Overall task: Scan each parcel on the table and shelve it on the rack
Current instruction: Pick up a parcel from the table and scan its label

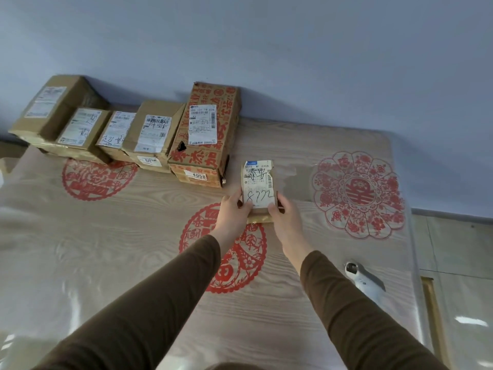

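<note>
A small brown parcel [258, 182] with a white label and the handwritten number 8772 sits near the middle of the table [106, 252]. My left hand [234, 209] grips its near left corner, and my right hand [280, 214] grips its near right corner. A white handheld scanner [364, 280] lies on the table to the right of my right forearm. Several more cardboard parcels stand in a row at the far left, the nearest being a tall box with red printing [205, 137] just left of the small parcel.
The table has a wood-grain top under glossy plastic with red paper-cut designs [357, 193]. A blue-grey wall [266, 49] rises behind it. The table's right edge borders a tiled floor [453, 249]. No rack shows in this view.
</note>
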Motion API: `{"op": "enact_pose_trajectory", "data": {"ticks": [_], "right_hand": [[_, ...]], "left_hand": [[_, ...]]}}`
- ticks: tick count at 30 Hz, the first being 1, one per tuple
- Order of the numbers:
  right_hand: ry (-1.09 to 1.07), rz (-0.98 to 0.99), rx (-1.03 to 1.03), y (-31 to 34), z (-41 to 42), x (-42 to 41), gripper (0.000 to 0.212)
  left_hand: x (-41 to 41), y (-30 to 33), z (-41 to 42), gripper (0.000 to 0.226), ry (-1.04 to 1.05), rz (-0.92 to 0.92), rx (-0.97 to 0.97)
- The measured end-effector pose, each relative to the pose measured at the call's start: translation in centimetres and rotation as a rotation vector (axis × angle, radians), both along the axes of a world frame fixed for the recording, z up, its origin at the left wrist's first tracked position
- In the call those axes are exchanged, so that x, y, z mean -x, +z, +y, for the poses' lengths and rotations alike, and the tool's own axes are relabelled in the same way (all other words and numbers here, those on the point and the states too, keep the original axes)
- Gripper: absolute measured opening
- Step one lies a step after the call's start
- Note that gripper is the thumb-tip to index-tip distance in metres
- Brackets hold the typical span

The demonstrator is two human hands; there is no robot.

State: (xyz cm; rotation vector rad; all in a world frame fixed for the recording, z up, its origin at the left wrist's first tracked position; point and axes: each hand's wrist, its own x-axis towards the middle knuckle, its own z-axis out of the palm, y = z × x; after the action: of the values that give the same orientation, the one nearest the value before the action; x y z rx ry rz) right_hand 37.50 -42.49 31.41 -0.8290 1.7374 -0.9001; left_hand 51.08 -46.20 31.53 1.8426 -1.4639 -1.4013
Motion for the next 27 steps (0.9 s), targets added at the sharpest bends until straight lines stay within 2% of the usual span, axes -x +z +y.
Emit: {"op": "enact_pose_trajectory", "data": {"ticks": [6,12,15,27], "right_hand": [[-0.058,0.023,0.093,0.2,9.7,-2.3,0.031],[-0.174,0.014,0.062,0.1,19.8,-5.4,0.032],[-0.162,-0.009,0.050,-0.2,23.4,-5.9,0.030],[-0.041,0.060,0.002,-0.5,27.7,-2.8,0.038]], "left_hand": [[-2.5,1.4,9.2,0.051,-0.035,0.039,0.004],[-5.4,0.8,18.7,0.061,-0.085,0.116,-0.019],[-6.4,-0.1,22.3,0.061,-0.090,0.130,-0.013],[-5.8,-1.3,27.1,0.062,0.075,0.215,-0.146]]}}
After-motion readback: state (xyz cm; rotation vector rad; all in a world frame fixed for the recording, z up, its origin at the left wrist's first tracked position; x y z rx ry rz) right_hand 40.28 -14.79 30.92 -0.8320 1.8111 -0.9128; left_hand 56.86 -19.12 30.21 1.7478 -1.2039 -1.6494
